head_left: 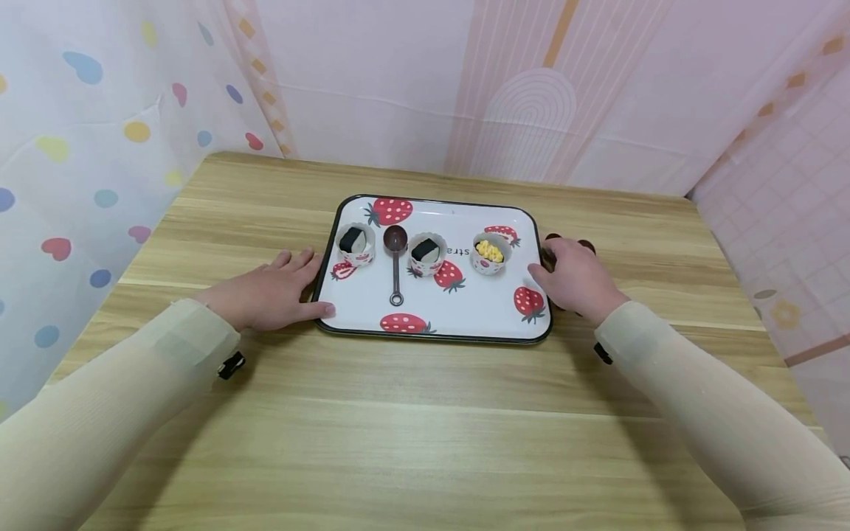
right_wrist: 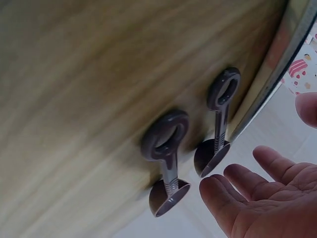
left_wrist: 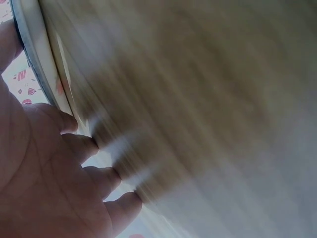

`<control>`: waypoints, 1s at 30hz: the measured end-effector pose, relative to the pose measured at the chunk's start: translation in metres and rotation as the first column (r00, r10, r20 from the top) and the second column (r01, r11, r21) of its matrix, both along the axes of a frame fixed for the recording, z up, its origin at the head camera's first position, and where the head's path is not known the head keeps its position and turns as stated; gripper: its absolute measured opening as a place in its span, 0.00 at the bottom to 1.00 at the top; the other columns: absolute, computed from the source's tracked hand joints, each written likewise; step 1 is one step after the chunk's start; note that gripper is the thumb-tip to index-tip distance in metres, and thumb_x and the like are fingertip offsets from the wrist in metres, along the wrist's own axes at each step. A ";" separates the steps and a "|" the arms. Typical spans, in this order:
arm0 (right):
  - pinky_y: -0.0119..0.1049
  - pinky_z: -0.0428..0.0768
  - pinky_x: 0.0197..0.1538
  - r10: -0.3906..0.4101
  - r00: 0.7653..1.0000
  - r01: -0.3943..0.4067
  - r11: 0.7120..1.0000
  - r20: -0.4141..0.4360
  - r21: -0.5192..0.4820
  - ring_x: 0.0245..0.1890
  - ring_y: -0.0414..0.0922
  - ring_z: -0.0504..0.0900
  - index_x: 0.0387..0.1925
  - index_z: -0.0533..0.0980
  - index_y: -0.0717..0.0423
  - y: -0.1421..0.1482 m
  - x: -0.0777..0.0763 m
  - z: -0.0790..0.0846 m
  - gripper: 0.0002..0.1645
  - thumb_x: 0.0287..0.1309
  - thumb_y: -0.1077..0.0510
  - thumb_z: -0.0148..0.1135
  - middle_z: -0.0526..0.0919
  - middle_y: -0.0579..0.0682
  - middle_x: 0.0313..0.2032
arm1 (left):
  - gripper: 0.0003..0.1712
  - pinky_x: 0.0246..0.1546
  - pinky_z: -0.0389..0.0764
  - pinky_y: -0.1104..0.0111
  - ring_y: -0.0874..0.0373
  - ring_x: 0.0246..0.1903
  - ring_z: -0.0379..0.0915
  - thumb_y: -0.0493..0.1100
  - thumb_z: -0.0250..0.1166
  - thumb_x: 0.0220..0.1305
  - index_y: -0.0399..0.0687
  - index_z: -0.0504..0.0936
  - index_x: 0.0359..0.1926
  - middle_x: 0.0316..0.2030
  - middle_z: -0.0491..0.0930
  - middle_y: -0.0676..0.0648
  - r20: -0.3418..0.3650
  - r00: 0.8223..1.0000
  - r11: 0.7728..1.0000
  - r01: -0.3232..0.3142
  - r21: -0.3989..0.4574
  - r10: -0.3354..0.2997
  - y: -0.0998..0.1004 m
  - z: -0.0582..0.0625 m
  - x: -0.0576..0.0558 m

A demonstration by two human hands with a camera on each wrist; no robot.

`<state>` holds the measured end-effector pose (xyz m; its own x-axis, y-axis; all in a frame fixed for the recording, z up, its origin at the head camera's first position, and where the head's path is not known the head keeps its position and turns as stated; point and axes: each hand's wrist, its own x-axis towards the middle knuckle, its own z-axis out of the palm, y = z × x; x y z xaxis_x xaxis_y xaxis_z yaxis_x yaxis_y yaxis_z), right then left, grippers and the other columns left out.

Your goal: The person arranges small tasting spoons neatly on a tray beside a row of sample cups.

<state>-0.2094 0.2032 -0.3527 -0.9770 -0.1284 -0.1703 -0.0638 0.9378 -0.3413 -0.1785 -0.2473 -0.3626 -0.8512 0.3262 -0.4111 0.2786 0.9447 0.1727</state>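
Left hand (head_left: 275,291) lies relaxed, fingers extended, thumb over the left rim of the tray (head_left: 458,317); right hand (head_left: 579,279), also relaxed and gripping nothing, has its thumb at the tray's right rim, beside two brown scoops (right_wrist: 169,171). On the tray stand three paper cups (head_left: 489,265), another scoop (head_left: 395,269) between two. Uneven lifting could tip the cups.

Curtained nook, patterned hangings (head_left: 385,96) along three sides of a wood-grain table (head_left: 432,428).
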 end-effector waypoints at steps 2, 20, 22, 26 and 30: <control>0.62 0.70 0.75 -0.001 1.000 0.001 1.000 0.006 -0.001 0.71 0.63 0.72 0.74 0.66 0.65 0.001 0.000 -0.001 0.38 0.75 0.45 0.57 0.73 0.65 0.72 | 0.66 0.75 0.49 0.27 0.18 0.78 0.37 0.80 0.54 0.68 0.35 0.43 0.84 0.82 0.41 0.26 0.000 1.000 1.000 0.002 -0.001 -0.002 0.000 0.000 0.000; 0.63 0.68 0.75 -0.007 0.998 0.004 0.999 0.059 0.039 0.72 0.65 0.71 0.76 0.64 0.67 0.002 0.000 -0.006 0.41 0.75 0.43 0.55 0.69 0.69 0.74 | 0.64 0.75 0.49 0.27 0.17 0.78 0.36 0.79 0.54 0.69 0.36 0.46 0.84 0.82 0.41 0.26 -0.001 1.000 1.000 0.009 -0.004 -0.009 0.001 0.000 0.000; 0.64 0.69 0.75 -0.011 0.998 0.008 0.999 0.062 0.042 0.72 0.65 0.71 0.76 0.64 0.66 0.002 0.000 -0.006 0.41 0.75 0.43 0.56 0.69 0.69 0.74 | 0.64 0.75 0.49 0.27 0.17 0.78 0.36 0.79 0.53 0.69 0.36 0.46 0.84 0.82 0.41 0.26 -0.001 1.000 1.000 0.009 -0.006 -0.009 0.001 0.000 0.000; 0.64 0.70 0.74 -0.011 0.998 0.008 0.999 0.069 0.053 0.71 0.65 0.72 0.76 0.65 0.66 0.003 0.000 -0.006 0.40 0.75 0.43 0.56 0.70 0.68 0.73 | 0.65 0.75 0.49 0.27 0.18 0.78 0.37 0.79 0.53 0.69 0.36 0.46 0.84 0.82 0.42 0.26 -0.002 1.000 1.000 0.011 -0.013 -0.011 0.000 0.000 -0.001; 0.64 0.70 0.74 -0.004 0.997 0.000 0.998 0.072 0.062 0.70 0.65 0.73 0.75 0.66 0.65 0.002 -0.001 -0.006 0.40 0.75 0.43 0.56 0.71 0.68 0.73 | 0.65 0.75 0.49 0.27 0.18 0.78 0.37 0.80 0.53 0.68 0.36 0.46 0.84 0.82 0.41 0.26 -0.003 1.000 1.000 0.011 -0.016 -0.011 0.000 -0.001 -0.001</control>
<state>-0.2100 0.2052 -0.3591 -0.9621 -0.1132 -0.2480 -0.0390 0.9574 -0.2860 -0.1799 -0.2471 -0.3634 -0.8488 0.3288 -0.4140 0.2895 0.9443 0.1564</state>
